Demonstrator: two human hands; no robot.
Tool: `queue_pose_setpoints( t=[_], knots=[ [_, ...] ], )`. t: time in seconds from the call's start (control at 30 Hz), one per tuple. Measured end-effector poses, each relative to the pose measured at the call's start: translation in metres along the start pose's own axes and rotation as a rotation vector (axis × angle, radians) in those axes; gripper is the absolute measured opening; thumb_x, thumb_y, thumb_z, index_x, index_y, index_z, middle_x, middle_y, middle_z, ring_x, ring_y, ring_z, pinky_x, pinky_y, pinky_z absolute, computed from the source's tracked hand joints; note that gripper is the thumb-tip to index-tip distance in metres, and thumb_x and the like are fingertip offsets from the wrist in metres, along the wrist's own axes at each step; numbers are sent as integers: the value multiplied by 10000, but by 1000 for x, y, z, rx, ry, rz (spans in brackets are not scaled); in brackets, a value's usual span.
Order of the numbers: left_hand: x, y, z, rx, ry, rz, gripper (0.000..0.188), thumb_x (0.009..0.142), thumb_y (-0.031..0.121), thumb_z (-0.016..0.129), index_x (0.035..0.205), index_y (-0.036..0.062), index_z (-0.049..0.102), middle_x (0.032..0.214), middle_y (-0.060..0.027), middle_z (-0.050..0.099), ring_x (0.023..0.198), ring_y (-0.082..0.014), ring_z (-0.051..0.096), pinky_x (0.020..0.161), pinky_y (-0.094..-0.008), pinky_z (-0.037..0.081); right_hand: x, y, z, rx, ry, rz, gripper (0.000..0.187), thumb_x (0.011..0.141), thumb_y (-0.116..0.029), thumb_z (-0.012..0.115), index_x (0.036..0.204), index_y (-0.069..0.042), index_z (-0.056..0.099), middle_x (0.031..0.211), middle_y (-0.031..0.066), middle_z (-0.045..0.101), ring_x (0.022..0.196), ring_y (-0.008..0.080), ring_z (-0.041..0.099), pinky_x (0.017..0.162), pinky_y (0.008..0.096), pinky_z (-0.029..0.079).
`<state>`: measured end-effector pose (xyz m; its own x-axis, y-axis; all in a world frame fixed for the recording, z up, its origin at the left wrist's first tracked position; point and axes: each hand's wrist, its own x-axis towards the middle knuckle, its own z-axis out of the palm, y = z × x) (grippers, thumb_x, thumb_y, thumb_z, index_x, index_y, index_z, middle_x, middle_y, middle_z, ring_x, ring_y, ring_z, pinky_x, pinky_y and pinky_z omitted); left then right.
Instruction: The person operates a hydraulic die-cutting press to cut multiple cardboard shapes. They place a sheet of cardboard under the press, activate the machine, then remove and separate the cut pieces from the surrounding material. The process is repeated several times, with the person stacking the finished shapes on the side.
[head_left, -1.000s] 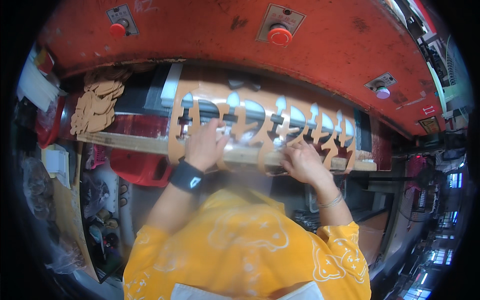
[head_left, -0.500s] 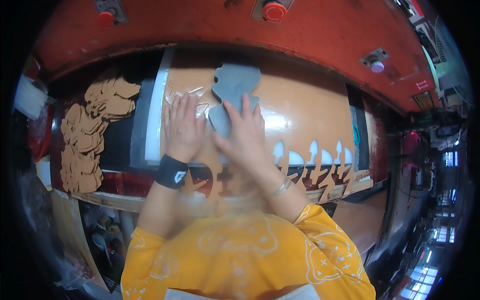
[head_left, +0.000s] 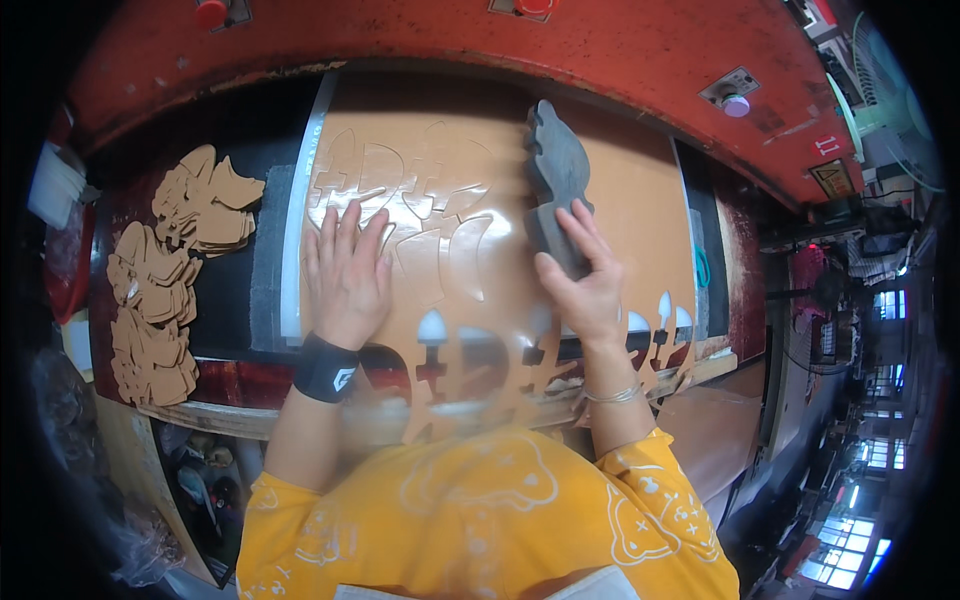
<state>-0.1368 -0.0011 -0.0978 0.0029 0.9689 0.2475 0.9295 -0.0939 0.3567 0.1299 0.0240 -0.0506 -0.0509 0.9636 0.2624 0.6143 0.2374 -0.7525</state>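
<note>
A tan glossy sheet [head_left: 640, 235] lies over a white board, with cut outlines [head_left: 435, 185] of curved shapes in its left half. My left hand [head_left: 350, 275] rests flat on the sheet's left part, fingers stretched out, over the lower end of these outlines. Between thumb and fingers, my right hand [head_left: 590, 285] grips the near end of a grey wavy-edged cutting die [head_left: 560, 165]. The die stands tilted, its scalloped side wall showing, right of the outlines. Whether its underside touches the sheet I cannot tell.
Stacks of tan cut-out pieces [head_left: 155, 275] lie at the left on a dark surface. A red press beam [head_left: 420, 40] with knobs spans the far side. Along the near edge, the sheet's cut-away strip [head_left: 425, 395] hangs over a wooden rail [head_left: 225, 420]. A teal loop [head_left: 702, 268] lies at right.
My right hand has carried the die to the right and tilted it, uncovering more cut outlines. The left hand has shifted slightly left and nearer, still flat on the sheet.
</note>
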Motion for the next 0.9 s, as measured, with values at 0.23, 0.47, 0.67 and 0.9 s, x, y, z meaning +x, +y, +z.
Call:
queue_pose_setpoints(
  t=[0.23,0.47,0.67,0.9],
  knots=[
    [-2,-4,6,-9,63,22,476,852,159,587,1322,149,510,1407,-156,417,1360,-372,302,1122,-552,191,-6,-16,28,-436,-57,-47,561,700,-240,748,1235,-140,608,1391,169,477,1241,500,411,1070,508,344],
    [-15,9,-23,-479,58,-43,296,857,107,588,1150,67,604,1229,-170,553,1206,-348,478,1018,-431,372,18,25,-31,28,-137,-2,527,827,-174,690,1299,-11,524,1454,194,389,1358,318,348,1120,407,257],
    [-109,72,-37,-964,-508,-219,89,860,70,622,922,11,648,886,-75,646,811,-198,624,703,-322,492,73,43,-116,-238,720,-312,657,935,-270,570,1443,19,270,1491,279,224,1404,391,197,1137,455,177],
    [-136,75,14,-678,-13,304,58,787,69,658,806,19,633,815,-128,636,772,-307,612,685,-375,487,101,32,-143,-280,1032,-240,729,929,-394,541,1452,15,240,1480,309,207,1378,432,196,1131,513,167]
  ],
)
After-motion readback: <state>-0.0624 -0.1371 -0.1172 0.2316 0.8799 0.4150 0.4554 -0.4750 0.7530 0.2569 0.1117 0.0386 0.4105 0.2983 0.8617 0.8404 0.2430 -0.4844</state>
